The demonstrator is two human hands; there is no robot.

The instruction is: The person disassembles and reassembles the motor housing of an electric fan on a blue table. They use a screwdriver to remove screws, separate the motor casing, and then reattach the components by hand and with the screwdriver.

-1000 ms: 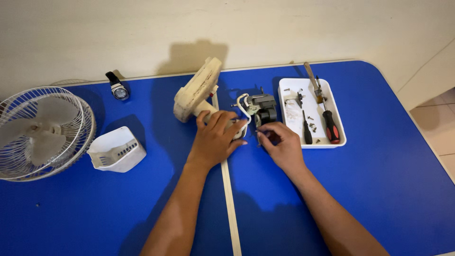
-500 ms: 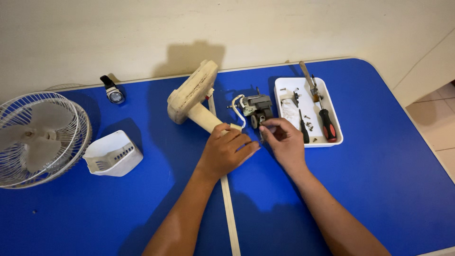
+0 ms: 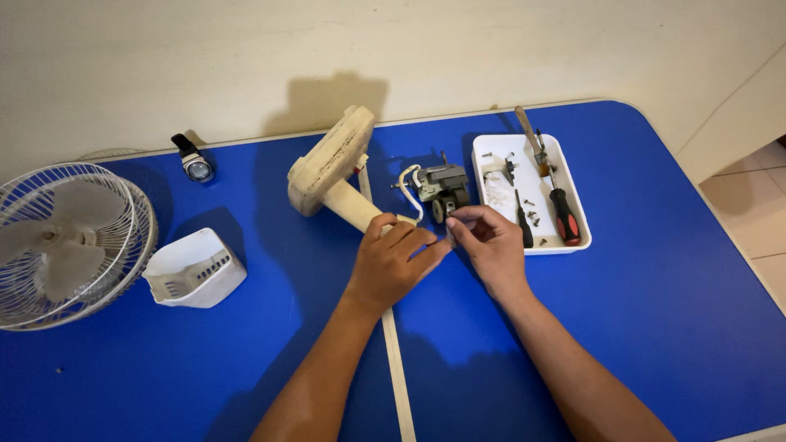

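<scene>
My left hand (image 3: 393,260) rests over the neck of a cream fan stand (image 3: 332,173) that lies tilted on the blue table (image 3: 655,327), gripping it near its lower end. My right hand (image 3: 490,244) pinches a small dark part between thumb and fingers, just below a grey fan motor (image 3: 440,185) with a white wire loop. The two hands' fingertips almost touch. What the pinched part is cannot be made out.
A white tray (image 3: 573,196) holds screws, a red-handled screwdriver (image 3: 563,214) and a black-handled tool. A white fan cage with blades (image 3: 70,241) lies at the left, a white motor cover (image 3: 192,268) beside it, a wristwatch (image 3: 195,162) near the wall. A seam strip runs down the table.
The view shifted a little. My left hand slid down along the stand's neck, and my right hand came off the motor toward me, pinching a small part.
</scene>
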